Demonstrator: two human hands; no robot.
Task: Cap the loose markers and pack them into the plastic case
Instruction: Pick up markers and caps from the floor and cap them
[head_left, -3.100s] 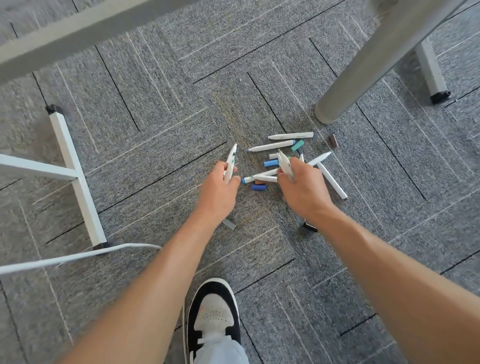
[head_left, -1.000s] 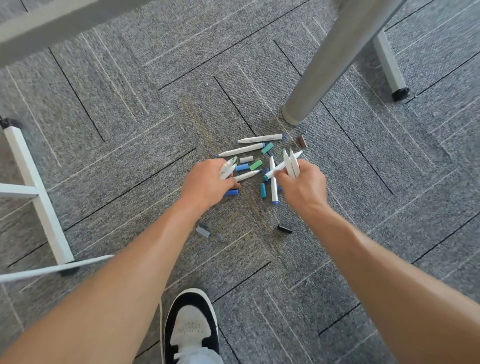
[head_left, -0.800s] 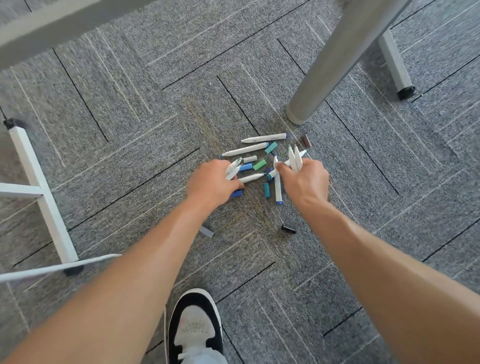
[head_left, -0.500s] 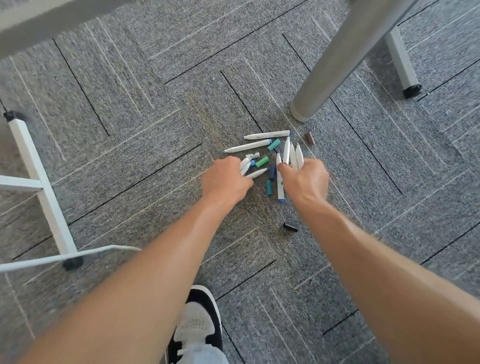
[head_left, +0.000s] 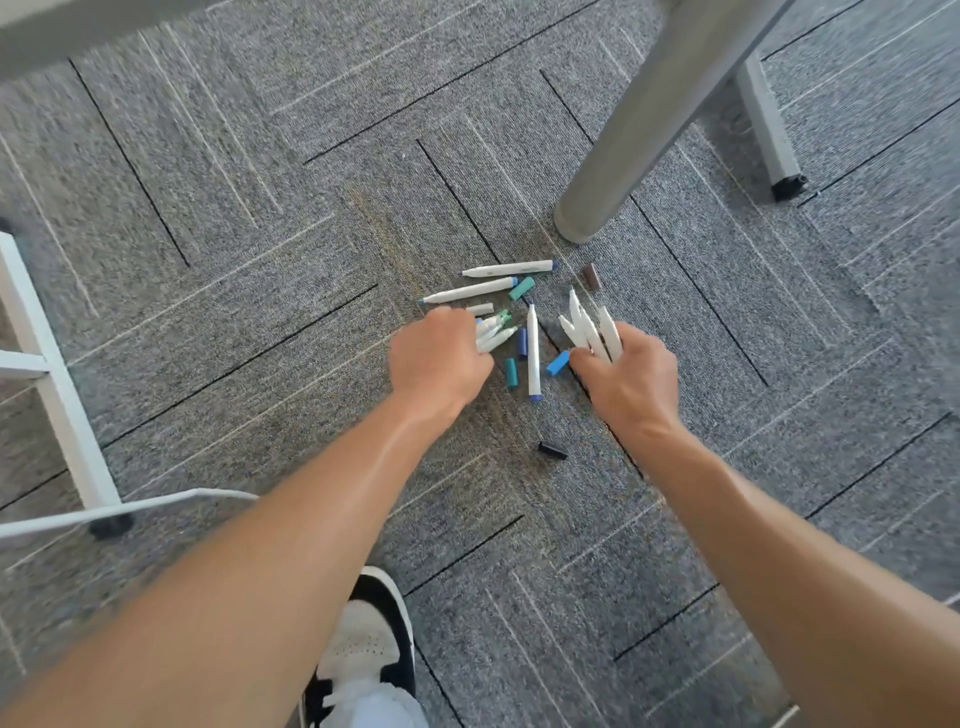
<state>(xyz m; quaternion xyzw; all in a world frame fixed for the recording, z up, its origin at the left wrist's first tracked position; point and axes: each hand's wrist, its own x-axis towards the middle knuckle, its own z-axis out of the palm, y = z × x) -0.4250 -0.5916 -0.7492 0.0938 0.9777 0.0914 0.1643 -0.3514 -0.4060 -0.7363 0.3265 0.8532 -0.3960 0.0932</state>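
Gripping smooth white markers (head_left: 589, 330), your right hand (head_left: 626, 382) curls shut; your left hand (head_left: 439, 364) clutches perhaps three more (head_left: 493, 332) on ribbed carpet (head_left: 260, 260).

Shoe (head_left: 371, 660) cut off below

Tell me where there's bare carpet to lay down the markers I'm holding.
Bare carpet lies left of the left hand, toward the white frame. More lies near the shoe, below the black cap. It is crowded between the hands: loose markers and caps, up to the grey table leg.
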